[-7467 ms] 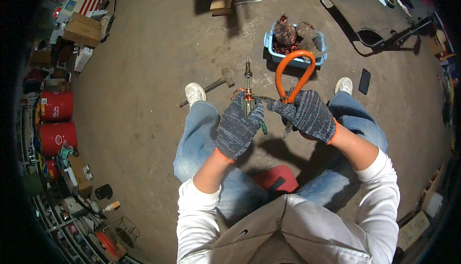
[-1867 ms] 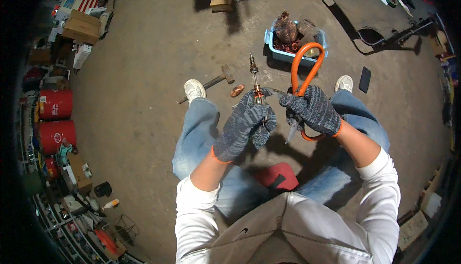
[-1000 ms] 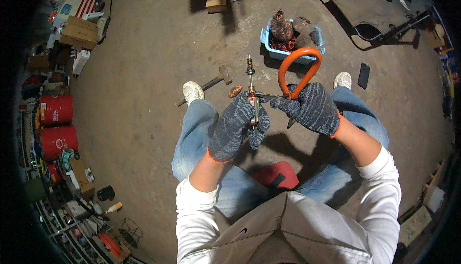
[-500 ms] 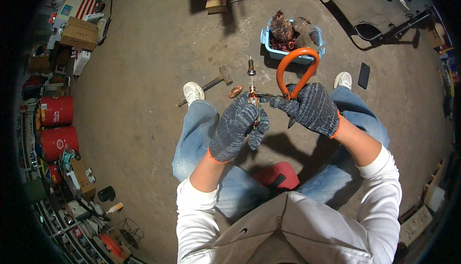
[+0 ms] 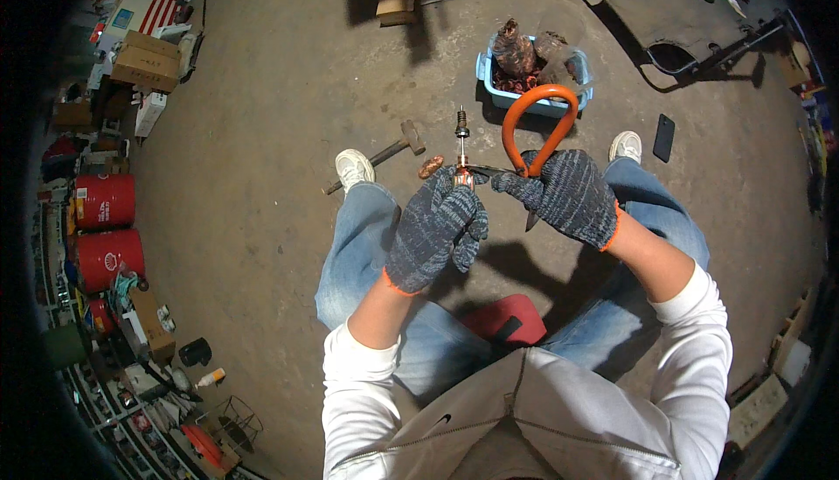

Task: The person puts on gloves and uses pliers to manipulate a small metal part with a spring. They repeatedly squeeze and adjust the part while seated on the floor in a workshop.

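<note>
My left hand (image 5: 434, 234), in a dark grey knit glove with an orange cuff, is closed around a small motor armature (image 5: 462, 180). Copper windings show at its top, with the metal shaft and a ribbed end pointing up and away from me. My right hand (image 5: 570, 202), gloved the same way, grips a pair of scissors (image 5: 559, 96) with large orange loop handles. Their dark blades reach left and meet the copper windings just above my left fingers. How far the blades are apart cannot be made out.
A light blue basin (image 5: 482, 68) holds copper scraps and dark bundles. On the floor are a hammer (image 5: 412, 136), a copper coil piece (image 5: 431, 166), a phone (image 5: 663, 137) and a cardboard box (image 5: 397, 6). Red drums (image 5: 108, 201) stand left; a low table (image 5: 673, 17) is far right.
The armature has turned and sits lower in my left hand, whose fingers now cover its body. My right hand and the scissors have hardly moved.
</note>
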### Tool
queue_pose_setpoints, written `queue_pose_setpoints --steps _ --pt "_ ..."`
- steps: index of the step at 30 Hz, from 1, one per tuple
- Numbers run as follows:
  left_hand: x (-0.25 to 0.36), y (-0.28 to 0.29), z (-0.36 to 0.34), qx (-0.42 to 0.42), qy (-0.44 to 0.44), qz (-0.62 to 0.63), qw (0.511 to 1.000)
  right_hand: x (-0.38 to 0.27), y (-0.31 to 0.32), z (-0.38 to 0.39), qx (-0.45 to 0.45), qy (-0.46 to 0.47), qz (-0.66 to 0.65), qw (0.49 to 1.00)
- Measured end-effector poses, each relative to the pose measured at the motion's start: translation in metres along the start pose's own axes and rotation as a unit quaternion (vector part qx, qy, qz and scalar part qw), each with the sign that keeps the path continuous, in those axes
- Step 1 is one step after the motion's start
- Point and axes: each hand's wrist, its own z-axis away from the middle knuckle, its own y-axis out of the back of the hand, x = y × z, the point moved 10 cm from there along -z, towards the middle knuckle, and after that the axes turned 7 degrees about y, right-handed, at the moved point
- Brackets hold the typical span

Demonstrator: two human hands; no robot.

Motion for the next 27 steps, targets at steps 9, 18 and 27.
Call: queue_pose_setpoints --steps 9,18,27 --pt "0.008 0.000 0.001 0.028 -0.011 -0.064 0.997 0.004 -0.009 0.001 -0.034 -0.027 -0.043 0.998" --pt "-0.027 -0.001 -0.009 -0.038 0.045 0.176 0.983 0.001 -0.018 0.005 -0.059 -0.016 -0.050 0.997" --pt "-0.021 -0.007 -0.009 0.063 -0.182 -0.391 0.900 -0.005 -0.034 0.009 -0.029 -0.008 -0.141 0.990"
